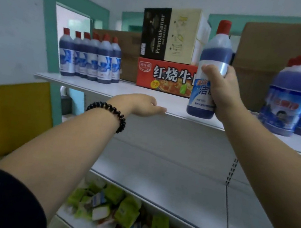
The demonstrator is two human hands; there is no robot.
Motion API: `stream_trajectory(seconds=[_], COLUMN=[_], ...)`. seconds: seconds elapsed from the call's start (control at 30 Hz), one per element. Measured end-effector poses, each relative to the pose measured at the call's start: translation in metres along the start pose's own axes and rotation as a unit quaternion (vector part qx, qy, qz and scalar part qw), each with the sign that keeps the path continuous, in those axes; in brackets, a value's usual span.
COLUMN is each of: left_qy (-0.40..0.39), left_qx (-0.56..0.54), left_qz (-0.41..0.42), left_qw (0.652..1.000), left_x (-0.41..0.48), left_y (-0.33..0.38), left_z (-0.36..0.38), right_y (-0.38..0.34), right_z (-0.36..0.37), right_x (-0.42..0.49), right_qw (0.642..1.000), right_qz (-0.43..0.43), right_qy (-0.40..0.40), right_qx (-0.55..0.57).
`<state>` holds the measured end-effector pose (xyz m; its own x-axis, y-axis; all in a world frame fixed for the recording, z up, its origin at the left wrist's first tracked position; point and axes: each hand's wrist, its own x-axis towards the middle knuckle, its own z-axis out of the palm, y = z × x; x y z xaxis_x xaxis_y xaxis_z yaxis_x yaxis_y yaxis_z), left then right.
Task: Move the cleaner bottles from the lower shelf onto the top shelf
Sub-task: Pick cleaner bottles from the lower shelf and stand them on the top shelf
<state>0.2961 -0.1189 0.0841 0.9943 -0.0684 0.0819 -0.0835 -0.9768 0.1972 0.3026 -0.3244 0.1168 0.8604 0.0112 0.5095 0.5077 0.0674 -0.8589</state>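
Observation:
My right hand [221,90] grips a blue cleaner bottle [214,53] with a red cap, held upright just above the front edge of the white top shelf [110,88]. My left hand [145,106] rests on that shelf's front edge, fingers straight, holding nothing. Several matching blue bottles [90,58] stand in a cluster at the shelf's left end. Wrapped packs of the same bottles [297,98] stand at the right end. The lower shelf [182,191] below my arms shows bare white board.
A red carton [163,77] with a black and cream box [168,35] stacked on it sits mid-shelf, brown cardboard boxes [275,55] behind. Green and white snack packets [120,208] fill the bottom shelf. A teal door frame [44,26] stands left.

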Motion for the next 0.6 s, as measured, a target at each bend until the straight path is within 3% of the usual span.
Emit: stream_trajectory(seconds=[0.3,0.6], left_qy=[0.076,0.101], left_qx=[-0.024,-0.063], left_qz=[-0.133,-0.163], left_qw=[0.988,0.979], left_x=[-0.066,-0.063], left_y=[-0.194,-0.324], left_z=[-0.033,-0.036], right_y=[0.019,0.052], right_z=[0.189,0.338], right_x=[0.006,0.047], right_qw=[0.998,0.996], right_qz=[0.017,0.036], right_qy=[-0.044,-0.073], right_qx=[0.028,0.023])
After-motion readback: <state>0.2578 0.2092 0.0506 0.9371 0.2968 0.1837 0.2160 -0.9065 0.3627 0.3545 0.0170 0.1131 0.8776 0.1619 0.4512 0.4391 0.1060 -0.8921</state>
